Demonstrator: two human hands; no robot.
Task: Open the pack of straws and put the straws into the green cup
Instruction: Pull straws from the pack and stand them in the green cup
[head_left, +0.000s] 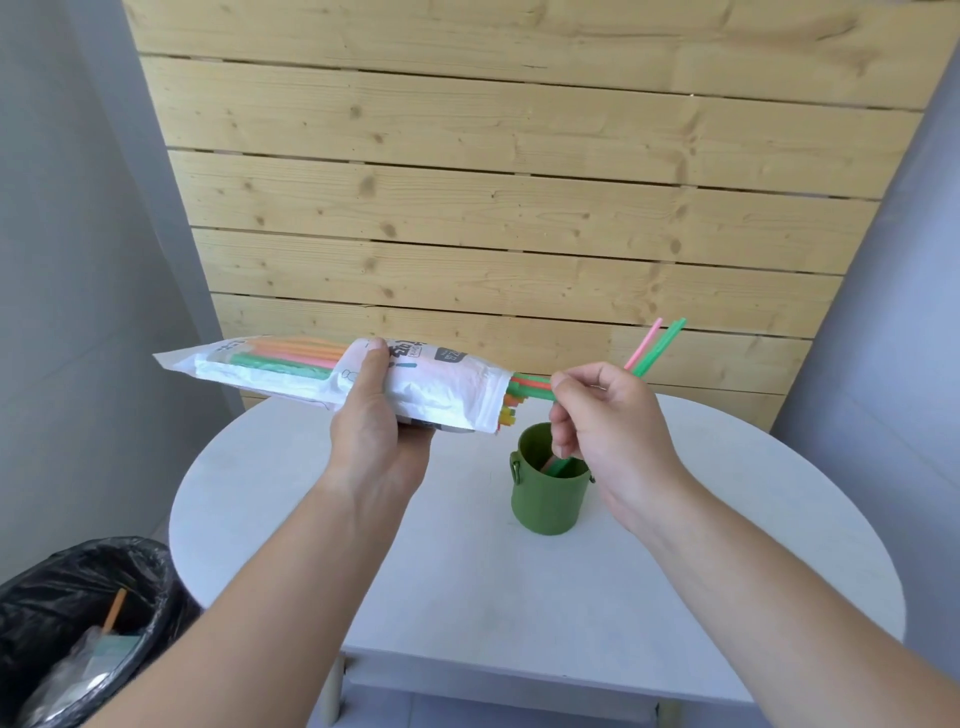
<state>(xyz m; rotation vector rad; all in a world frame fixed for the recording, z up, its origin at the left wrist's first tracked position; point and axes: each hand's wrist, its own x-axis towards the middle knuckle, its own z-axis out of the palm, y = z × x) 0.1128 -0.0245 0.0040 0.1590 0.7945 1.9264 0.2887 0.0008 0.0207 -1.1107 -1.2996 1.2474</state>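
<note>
My left hand (376, 423) grips a white pack of straws (332, 382) from below, thumb on top, holding it level above the table. Its right end is torn open, and green, orange and yellow straw tips (524, 389) poke out. My right hand (597, 415) pinches straws at that opening. A pink and two green straws (657, 345) slant up to the right behind my fingers, and their lower ends stand in the green cup (548, 493), which sits on the table under my right hand.
The round white table (467, 571) carries only the cup. A bin with a black liner (78, 629) stands at the lower left and holds wrappers and an orange straw. A wooden plank wall (493, 208) rises behind the table.
</note>
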